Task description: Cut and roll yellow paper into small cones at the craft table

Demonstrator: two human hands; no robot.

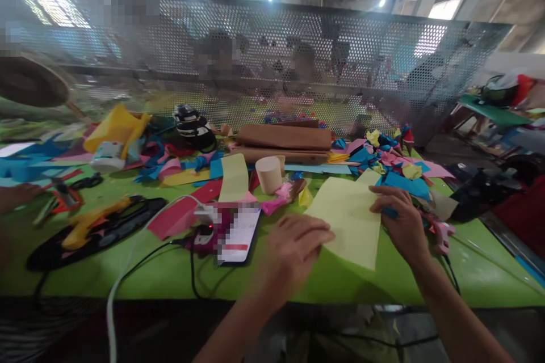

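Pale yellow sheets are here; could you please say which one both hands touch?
The large sheet, with the left hand and right hand at its edges; the narrower sheet by the beige roll is untouched.

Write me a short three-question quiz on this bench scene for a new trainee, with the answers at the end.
1. True or false: the left hand and the right hand both touch the large sheet.

2. Multiple choice: what colour is the table?
A) White
B) Green
C) Red

3. Fill in the blank: on the black tray lies a glue gun coloured ______.

Key: 1. True; 2. B; 3. yellow
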